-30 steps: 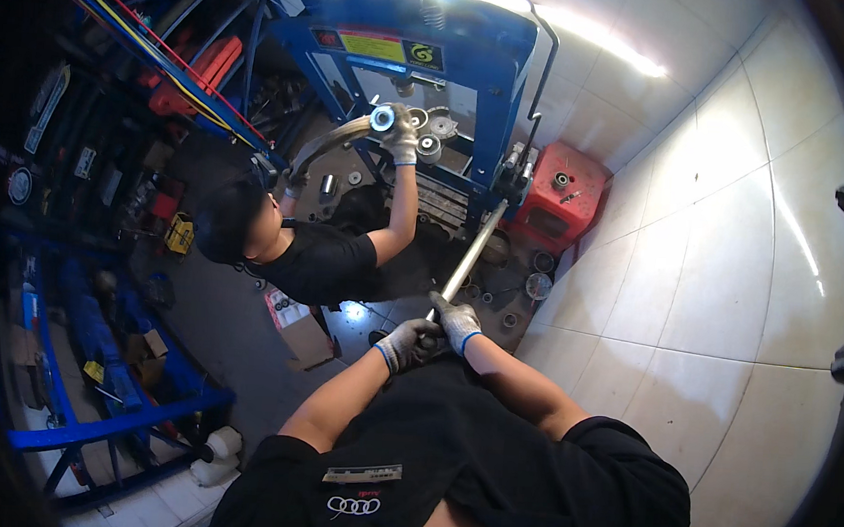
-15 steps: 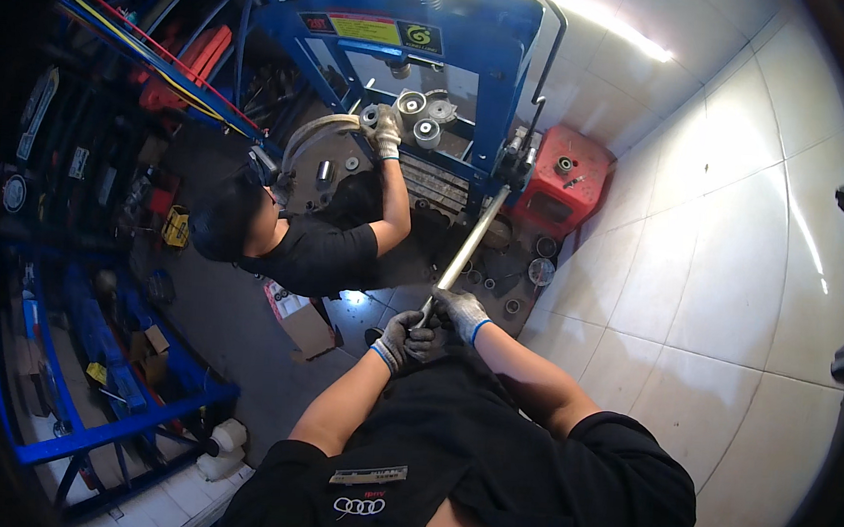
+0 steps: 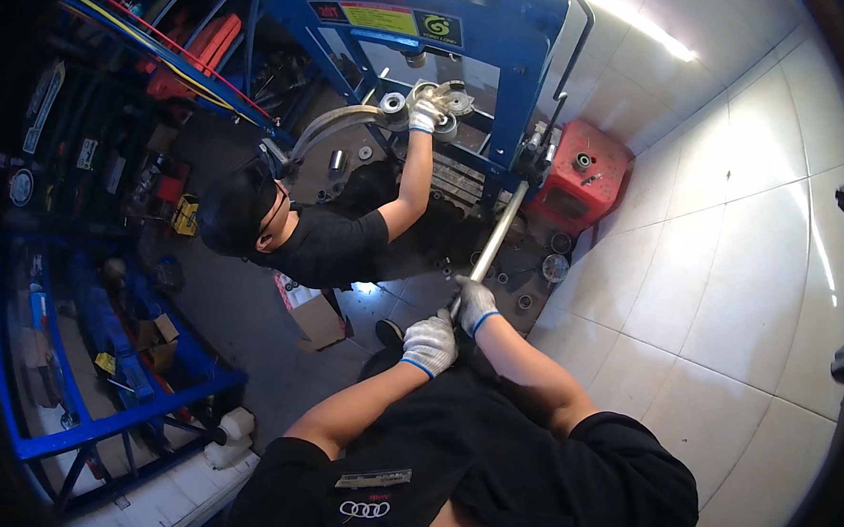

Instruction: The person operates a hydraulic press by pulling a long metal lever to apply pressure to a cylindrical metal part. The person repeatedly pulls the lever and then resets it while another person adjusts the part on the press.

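Note:
My right hand, in a grey knit glove, is closed around a long pale metal bar. My left hand, gloved too, wraps the bar's near end beside it. The bar slants up to the right, to the pump on the side of a blue shop press. A co-worker's gloved hand is over the round metal parts in the press frame. Beside that hand lies a curved metal arm with a round bushing end. What the co-worker's fingers hold is partly hidden.
A red stool with small parts on it stands right of the press, by the tiled wall. The co-worker crouches ahead on the left. Loose rings and a cardboard box lie on the floor. A blue rack stands at left.
My left hand has turned, now showing the back of its glove, and both hands stay on the bar. The co-worker's hand has moved right from the bushing end to the round parts.

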A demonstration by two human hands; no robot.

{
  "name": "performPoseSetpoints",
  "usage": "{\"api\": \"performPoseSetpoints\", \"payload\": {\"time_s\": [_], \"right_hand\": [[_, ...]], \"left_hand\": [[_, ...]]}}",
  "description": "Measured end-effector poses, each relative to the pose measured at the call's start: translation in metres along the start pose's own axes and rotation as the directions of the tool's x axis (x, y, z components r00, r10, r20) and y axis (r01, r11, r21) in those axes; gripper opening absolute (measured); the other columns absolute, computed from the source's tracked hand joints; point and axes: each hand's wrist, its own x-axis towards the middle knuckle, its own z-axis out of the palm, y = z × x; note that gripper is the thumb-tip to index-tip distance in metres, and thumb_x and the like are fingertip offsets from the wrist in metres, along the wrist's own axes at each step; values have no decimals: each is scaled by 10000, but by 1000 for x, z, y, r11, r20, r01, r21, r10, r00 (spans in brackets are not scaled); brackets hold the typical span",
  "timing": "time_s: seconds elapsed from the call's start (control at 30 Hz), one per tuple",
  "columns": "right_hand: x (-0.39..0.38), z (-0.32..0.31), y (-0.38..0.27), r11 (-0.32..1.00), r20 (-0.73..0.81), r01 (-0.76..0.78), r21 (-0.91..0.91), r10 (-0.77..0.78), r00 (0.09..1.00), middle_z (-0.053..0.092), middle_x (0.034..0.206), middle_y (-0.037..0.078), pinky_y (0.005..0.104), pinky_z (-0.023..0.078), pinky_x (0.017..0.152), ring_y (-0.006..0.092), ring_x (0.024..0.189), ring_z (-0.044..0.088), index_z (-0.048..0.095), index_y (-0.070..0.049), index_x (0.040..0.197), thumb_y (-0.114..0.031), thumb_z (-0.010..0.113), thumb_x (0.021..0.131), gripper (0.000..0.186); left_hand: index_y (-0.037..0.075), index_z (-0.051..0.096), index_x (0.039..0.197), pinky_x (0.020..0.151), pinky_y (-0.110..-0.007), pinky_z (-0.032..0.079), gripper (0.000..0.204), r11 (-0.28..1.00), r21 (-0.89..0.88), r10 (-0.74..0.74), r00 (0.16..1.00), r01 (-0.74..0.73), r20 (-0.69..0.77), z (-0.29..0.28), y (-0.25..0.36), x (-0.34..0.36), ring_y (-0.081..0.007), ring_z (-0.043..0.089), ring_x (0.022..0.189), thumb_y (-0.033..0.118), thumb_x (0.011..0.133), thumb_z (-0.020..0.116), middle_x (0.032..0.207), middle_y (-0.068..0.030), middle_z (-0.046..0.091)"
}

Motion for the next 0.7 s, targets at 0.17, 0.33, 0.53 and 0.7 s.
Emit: {"api": "performPoseSetpoints", "payload": {"time_s": [0.17,0.33,0.53,0.7], "right_hand": [[21,-8,-1,992,132,-39,117,23,991,491,645,7,376,397,524,194,510,448,625,-164,934,-499,677,914,339],[10,-39,4,767,704,-441,466,-21,710,336,559,-61,309,311,503,133,477,318,664,-181,927,-506,602,954,331],[10,-25,-1,977,76,-32,213,16,997,489,601,28,380,425,476,207,503,495,633,-108,897,-341,693,909,241],[16,-6,5,992,-103,42,-117,-54,993,495,641,39,374,439,482,199,512,486,630,-102,927,-316,734,891,241]], "left_hand": [[12,609,1123,676,-396,553,396,596,-761,19,943,256,331,0,-19,15,-306,696,735,350,917,598,847,-175,698],[45,624,1028,448,-285,420,307,-265,-607,523,641,749,562,27,-37,15,-202,577,541,328,977,517,709,-83,622],[24,606,1113,820,-460,556,395,896,-442,38,984,43,174,12,-5,8,-390,700,940,365,914,616,1005,-246,704],[8,578,1187,965,-466,507,457,974,-148,-131,963,169,237,-18,2,7,-400,656,1104,354,891,614,1134,-271,684]]}}
